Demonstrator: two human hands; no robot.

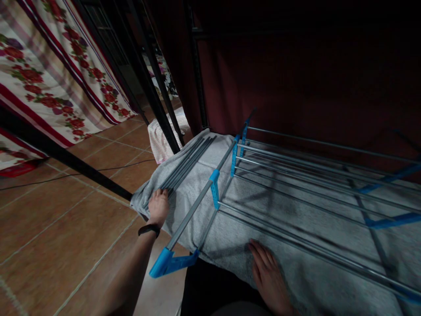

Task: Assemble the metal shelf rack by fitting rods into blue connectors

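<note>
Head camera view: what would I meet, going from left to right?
Floral curtain → left hand → nearest blue upright → right hand → slanting blue plastic pieces.

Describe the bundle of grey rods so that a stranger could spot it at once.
Find the grey cloth before the dark red backdrop. At its left end, a bundle of grey rods lies with the left hand at its near end. Unlike the blue-and-grey rack to its right, it is all grey, its rods packed close together.
</note>
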